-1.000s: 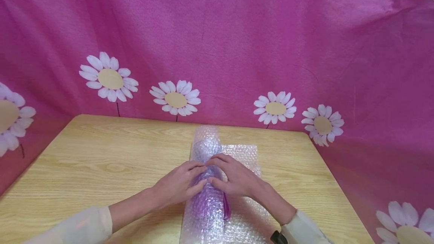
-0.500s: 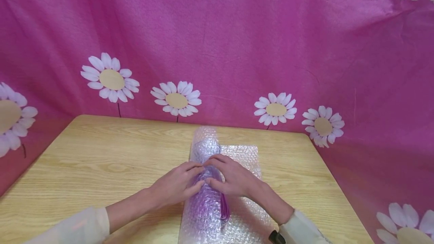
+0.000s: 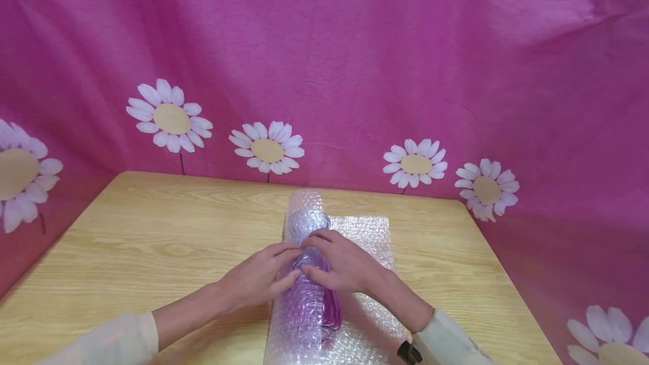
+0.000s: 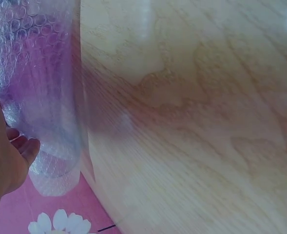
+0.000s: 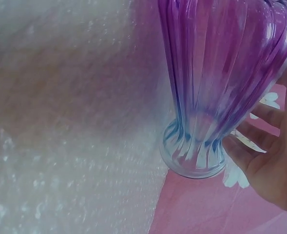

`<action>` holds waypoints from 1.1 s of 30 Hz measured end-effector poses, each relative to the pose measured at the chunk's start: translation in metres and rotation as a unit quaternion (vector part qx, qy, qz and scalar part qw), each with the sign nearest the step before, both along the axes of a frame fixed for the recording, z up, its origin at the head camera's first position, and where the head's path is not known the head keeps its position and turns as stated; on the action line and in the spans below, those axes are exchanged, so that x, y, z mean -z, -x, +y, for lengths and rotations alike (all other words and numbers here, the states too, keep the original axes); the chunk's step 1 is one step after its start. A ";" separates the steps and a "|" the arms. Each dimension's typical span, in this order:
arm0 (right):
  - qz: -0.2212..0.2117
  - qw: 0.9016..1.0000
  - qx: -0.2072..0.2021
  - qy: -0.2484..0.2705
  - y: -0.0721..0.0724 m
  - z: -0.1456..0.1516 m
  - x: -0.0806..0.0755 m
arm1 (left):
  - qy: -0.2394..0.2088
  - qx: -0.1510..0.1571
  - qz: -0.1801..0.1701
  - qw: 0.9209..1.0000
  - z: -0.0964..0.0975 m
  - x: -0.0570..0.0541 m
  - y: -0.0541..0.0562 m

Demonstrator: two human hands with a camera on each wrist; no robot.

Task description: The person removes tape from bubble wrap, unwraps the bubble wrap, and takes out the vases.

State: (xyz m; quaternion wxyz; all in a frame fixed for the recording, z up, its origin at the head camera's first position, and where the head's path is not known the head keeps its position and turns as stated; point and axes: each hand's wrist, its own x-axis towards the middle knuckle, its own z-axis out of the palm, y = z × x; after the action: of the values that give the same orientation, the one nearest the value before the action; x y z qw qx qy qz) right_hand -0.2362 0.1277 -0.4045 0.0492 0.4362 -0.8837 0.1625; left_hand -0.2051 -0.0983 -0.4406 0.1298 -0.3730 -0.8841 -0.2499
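A ribbed glass vase (image 5: 211,73), purple fading to clear blue at its foot, lies on its side on a sheet of bubble wrap (image 3: 362,235). One end of the sheet is folded over the vase from the left, leaving its right side bare in the head view. My left hand (image 3: 258,275) pinches the folded bubble wrap on the vase's left side, thumb nearer me. From the right, my right hand (image 3: 347,266) curves its fingers and thumb over the vase. Both hands' fingertips come close together on top. The right wrist view shows the vase's round foot beside the fingers.
The wrap lies on a light wood-grain table (image 3: 167,230). A pink cloth (image 3: 345,72) printed with white daisies hangs behind and at both sides. A dark band (image 3: 409,352) shows at the right sleeve.
The upper bubble wrap's edge has shifted left with both hands, so more of the purple vase shows bare on the right. The view has also turned slightly.
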 end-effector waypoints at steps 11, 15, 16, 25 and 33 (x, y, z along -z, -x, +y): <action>0.009 1.000 0.012 -0.024 -0.001 -0.018 -0.003 | -0.006 -0.020 -0.043 0.999 -0.013 0.004 -0.006; 0.008 0.999 0.019 -0.040 -0.002 -0.025 -0.005 | -0.005 -0.024 -0.043 0.999 -0.017 0.007 -0.008; 0.010 0.999 0.020 -0.042 -0.002 -0.026 -0.005 | -0.005 -0.026 -0.042 0.999 -0.017 0.007 -0.008; 0.019 0.997 0.032 -0.065 -0.004 -0.035 -0.008 | -0.013 -0.026 -0.055 0.998 -0.021 0.009 -0.011; 0.016 0.996 0.042 -0.078 -0.004 -0.042 -0.009 | -0.025 -0.034 -0.070 0.997 -0.025 0.008 -0.014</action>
State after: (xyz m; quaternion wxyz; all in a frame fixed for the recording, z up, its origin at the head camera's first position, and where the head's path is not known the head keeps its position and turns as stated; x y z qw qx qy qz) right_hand -0.2322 0.0858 -0.3955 0.0362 0.4035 -0.9104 0.0841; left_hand -0.1915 -0.1228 -0.4485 0.0849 -0.3208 -0.8968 -0.2926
